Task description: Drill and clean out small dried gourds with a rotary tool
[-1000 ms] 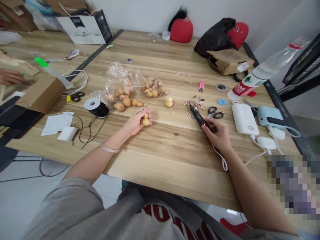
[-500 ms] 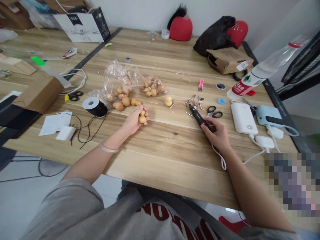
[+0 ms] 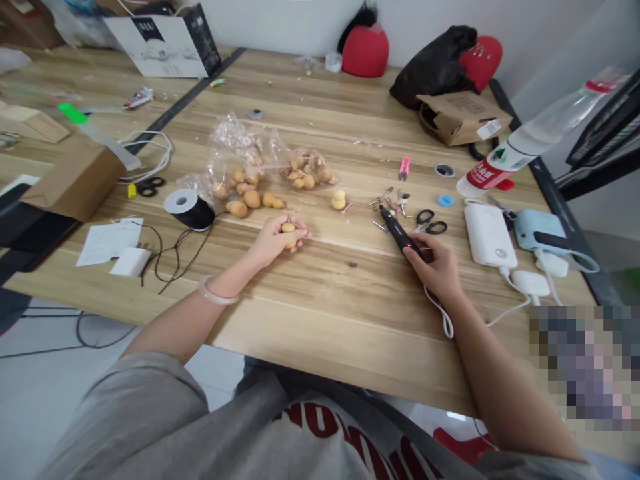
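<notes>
My left hand (image 3: 275, 241) rests on the wooden table (image 3: 320, 300), its fingers curled around a small dried bottle gourd (image 3: 289, 228), which is partly hidden. My right hand (image 3: 437, 268) is shut on a black rotary engraving pen (image 3: 397, 233) with a white cable (image 3: 443, 319). The pen's tip points up and left, towards several small metal bits (image 3: 387, 203). Loose gourds (image 3: 239, 209) lie just beyond my left hand, beside plastic bags of gourds (image 3: 307, 170). A single gourd (image 3: 339, 199) stands between my hands.
Black-handled scissors (image 3: 430, 222) lie near the pen. A white power bank (image 3: 489, 235), chargers and a plastic bottle (image 3: 505, 163) occupy the right. A black cord spool (image 3: 190, 209), papers and a cardboard box (image 3: 75, 183) sit left.
My left hand has turned and its fingers have shifted, showing less of the gourd. The right hand and pen have barely moved. The whole view has shifted slightly.
</notes>
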### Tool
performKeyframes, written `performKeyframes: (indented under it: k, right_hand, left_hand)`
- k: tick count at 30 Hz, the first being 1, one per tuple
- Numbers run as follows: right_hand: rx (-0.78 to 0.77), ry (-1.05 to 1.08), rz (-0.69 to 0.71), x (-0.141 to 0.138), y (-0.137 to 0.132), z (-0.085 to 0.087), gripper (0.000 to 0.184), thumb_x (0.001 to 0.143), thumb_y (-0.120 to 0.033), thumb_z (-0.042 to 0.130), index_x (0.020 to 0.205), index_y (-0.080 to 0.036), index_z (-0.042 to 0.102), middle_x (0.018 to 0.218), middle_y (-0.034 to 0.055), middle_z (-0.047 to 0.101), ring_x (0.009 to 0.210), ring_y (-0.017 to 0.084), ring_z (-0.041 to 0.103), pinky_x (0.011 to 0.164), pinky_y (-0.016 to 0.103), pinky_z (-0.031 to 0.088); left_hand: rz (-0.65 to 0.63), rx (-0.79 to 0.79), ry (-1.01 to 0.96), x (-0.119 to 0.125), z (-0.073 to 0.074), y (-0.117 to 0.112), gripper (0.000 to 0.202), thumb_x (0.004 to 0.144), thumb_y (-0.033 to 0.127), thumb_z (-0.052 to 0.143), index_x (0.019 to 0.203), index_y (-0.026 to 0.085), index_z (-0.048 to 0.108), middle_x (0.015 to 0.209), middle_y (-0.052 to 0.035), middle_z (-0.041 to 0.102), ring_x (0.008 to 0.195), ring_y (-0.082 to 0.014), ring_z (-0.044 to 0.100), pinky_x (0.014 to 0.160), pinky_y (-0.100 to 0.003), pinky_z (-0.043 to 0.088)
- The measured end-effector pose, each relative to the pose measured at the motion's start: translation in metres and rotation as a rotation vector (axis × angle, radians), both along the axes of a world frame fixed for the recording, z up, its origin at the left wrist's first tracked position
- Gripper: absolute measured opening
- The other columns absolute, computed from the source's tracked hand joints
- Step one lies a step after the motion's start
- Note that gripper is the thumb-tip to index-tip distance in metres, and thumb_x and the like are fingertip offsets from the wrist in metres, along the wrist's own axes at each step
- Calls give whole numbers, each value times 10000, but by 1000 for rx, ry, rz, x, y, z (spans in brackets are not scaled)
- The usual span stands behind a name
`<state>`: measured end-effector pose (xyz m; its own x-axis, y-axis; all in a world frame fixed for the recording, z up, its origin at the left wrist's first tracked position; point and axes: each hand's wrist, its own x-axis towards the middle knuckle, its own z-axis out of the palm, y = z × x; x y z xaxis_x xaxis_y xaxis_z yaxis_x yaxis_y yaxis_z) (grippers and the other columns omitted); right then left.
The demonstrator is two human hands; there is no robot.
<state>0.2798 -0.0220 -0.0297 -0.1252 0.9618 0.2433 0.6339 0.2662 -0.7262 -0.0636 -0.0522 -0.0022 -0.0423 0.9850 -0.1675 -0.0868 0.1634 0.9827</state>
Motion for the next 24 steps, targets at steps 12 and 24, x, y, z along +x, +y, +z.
performKeyframes:
  k: [12, 24]
  right_hand:
    - [6, -16, -15, 1, -1, -1, 396, 808, -411, 635, 1111, -164, 697, 936, 104, 741, 728, 224, 657, 713, 384, 540]
    - [-1, -19, -22, 0, -1, -1, 387, 800, -407, 636, 1092, -162, 701, 912, 99, 738, 713, 219, 646, 705, 380, 540]
  left_hand:
    - [-2, 148, 220, 3, -1, -2, 242, 721, 269, 713, 883, 176, 559, 620, 40, 594, 462, -60, 470, 396, -169, 371]
    - [56, -144, -420, -1, 8, 6, 305, 771, 146, 515, 1073, 174, 546, 949, -51, 698, 870, -154, 680, 810, -307, 539]
